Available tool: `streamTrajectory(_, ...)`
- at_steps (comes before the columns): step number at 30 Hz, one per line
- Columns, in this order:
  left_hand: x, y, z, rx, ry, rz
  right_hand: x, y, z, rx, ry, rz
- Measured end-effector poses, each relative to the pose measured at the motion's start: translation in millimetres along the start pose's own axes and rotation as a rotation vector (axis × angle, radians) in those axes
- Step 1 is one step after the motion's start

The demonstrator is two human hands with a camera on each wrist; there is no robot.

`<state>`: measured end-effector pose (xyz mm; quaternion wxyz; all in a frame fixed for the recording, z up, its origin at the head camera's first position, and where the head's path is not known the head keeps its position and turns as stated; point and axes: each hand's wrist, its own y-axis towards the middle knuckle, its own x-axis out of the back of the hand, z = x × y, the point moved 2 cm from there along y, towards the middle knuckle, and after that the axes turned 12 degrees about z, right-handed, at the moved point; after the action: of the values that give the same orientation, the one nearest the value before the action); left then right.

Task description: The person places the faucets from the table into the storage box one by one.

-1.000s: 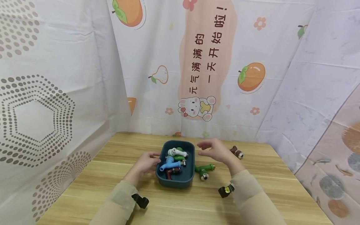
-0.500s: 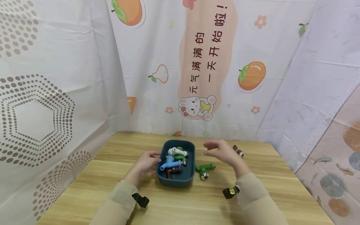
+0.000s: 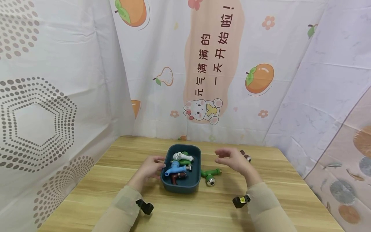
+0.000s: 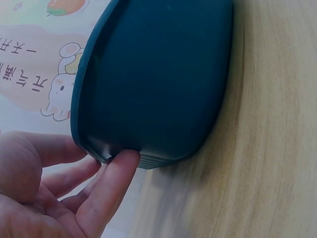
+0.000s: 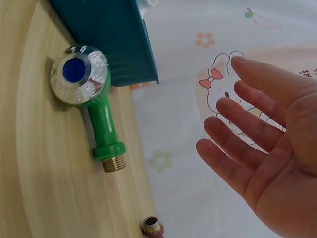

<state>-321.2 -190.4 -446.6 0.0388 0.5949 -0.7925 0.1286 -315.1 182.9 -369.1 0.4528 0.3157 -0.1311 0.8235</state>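
A dark teal plastic bin point(image 3: 181, 190) stands on the table, holding a white faucet point(image 3: 184, 157), a blue faucet point(image 3: 175, 169), a brown faucet point(image 3: 178, 176) and a partly covered green one. My left hand point(image 3: 150, 167) touches the bin's left side; in the left wrist view its fingertips rest against the bin's wall point(image 4: 158, 89). Just right of the bin lies a green faucet point(image 3: 211, 174) with a chrome end point(image 5: 74, 74). Above the table, to the right of it, hovers my right hand point(image 3: 233, 158), fingers relaxed and nothing in them.
Another brown faucet point(image 3: 245, 155) lies at the table's back right, partly hidden by my right hand; its threaded end point(image 5: 152, 224) shows in the right wrist view. Printed curtains point(image 3: 162, 109) hang behind and beside the wooden table point(image 3: 188, 212).
My right hand has moved right, away from the bin, and now covers part of the brown faucet at the back. The left hand, bin and faucets stay put.
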Motion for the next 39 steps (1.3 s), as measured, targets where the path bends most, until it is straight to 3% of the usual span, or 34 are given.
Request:
streamTrajectory(3,-0.1,-1.1,-0.8,0.005,0.002,0.000,-0.8,-2.7,-1.8,0.000,0.019,0.002)
streamTrajectory(8,-0.5,-0.7,-0.3,0.004,-0.004,0.003,-2.0,4.9,-35.0,-0.008,0.048,-0.007)
streamTrajectory(17,-0.7,-0.3,0.4,0.002,-0.006,0.002,-7.6,3.3,-55.7,-0.069,0.098,-0.003)
streamTrajectory(39,-1.4,-1.1,-0.8,0.002,-0.010,-0.005,-17.0,0.0,-74.1,-0.088,0.060,-0.006)
